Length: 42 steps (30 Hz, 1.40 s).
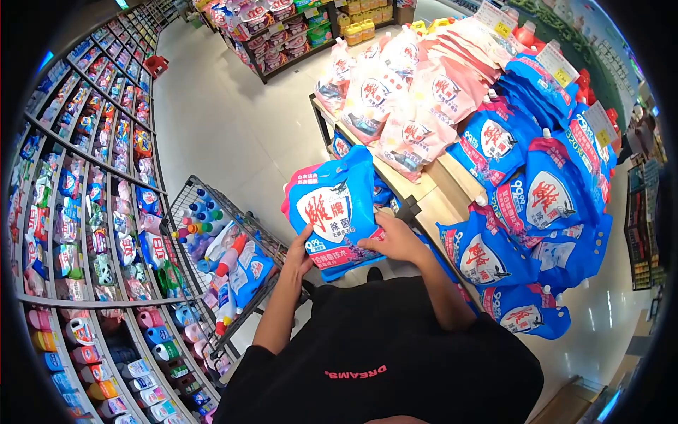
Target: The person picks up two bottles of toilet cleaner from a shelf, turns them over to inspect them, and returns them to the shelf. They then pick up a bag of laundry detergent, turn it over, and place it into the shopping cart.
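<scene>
Between my two hands is a blue and pink bag of washing powder [330, 212], its printed front turned up towards me. My left hand [299, 254] grips its lower left edge, thumb on the front. On the lower right side, my right hand [394, 239] holds the bag with the thumb over the front; the other fingers are mostly hidden. Close by on the right lie similar blue bags [484, 254] on the display. A shopping cart [185, 205] full of bottles and a blue bag [251, 274] stands left of my left hand.
Pink-white bags [374, 95] are heaped on the display stand [445, 180], with price cards [558, 63] behind. A long shelf [106, 304] of cleaning products lines the left side. Floor [240, 134] runs between shelf and stand. Another stocked rack [289, 42] stands ahead.
</scene>
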Each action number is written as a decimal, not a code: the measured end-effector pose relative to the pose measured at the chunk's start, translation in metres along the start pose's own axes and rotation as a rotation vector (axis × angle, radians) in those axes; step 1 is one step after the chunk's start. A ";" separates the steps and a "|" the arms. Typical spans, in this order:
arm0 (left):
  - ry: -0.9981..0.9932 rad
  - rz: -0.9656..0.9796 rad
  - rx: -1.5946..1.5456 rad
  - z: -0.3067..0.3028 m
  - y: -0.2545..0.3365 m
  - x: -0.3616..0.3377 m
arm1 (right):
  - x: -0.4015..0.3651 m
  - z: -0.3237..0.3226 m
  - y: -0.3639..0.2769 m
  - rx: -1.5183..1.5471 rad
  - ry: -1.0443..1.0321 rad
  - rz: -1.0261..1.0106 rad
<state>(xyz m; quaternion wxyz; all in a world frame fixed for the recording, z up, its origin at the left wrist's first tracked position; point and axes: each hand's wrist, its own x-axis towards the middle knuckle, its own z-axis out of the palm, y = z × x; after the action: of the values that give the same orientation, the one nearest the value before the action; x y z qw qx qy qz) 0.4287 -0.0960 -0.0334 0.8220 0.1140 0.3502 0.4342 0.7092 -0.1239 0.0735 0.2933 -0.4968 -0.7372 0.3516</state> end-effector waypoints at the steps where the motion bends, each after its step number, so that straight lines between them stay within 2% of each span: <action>1: 0.001 0.001 -0.001 0.001 0.000 -0.002 | 0.002 0.002 0.004 0.039 -0.005 0.084; 2: -0.019 0.032 0.045 0.003 0.001 -0.003 | 0.006 0.002 0.006 0.076 -0.009 0.164; 3: -0.038 0.065 0.091 0.003 0.001 -0.003 | 0.009 0.001 0.007 0.075 -0.010 0.156; 5: -0.044 0.070 0.090 -0.001 -0.001 -0.002 | 0.014 -0.003 0.009 0.260 -0.116 0.123; 6: -0.058 0.114 0.128 0.003 -0.002 -0.005 | 0.015 0.007 0.029 0.406 -0.135 0.105; 7: -0.074 0.156 0.168 0.008 -0.002 -0.007 | 0.015 0.009 0.036 0.406 -0.136 0.099; 9: -0.086 0.175 0.181 0.014 0.000 -0.011 | 0.011 0.011 0.042 0.615 -0.120 0.167; 13: -0.088 0.230 0.297 0.027 0.001 -0.018 | 0.009 0.013 0.050 0.747 -0.149 0.246; 15: -0.057 0.292 0.427 0.028 -0.001 -0.018 | 0.006 0.017 0.059 0.729 -0.091 0.237; 28: -0.051 0.305 0.454 0.029 -0.002 -0.014 | 0.003 0.026 0.066 0.617 0.017 0.319; 30: 0.046 0.305 0.515 0.028 -0.005 -0.012 | 0.003 0.028 0.064 0.521 0.063 0.360; 34: 0.172 0.257 0.606 0.026 -0.006 -0.009 | 0.010 0.037 0.071 0.585 0.064 0.380; 42: 0.270 0.191 0.492 0.026 -0.008 -0.008 | 0.028 0.029 0.044 0.724 0.130 0.569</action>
<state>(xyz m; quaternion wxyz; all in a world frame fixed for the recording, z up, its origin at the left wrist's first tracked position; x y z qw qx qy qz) 0.4484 -0.1039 -0.0143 0.6711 0.2833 0.5389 0.4230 0.7007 -0.0923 0.0233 0.3856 -0.5659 -0.3815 0.6209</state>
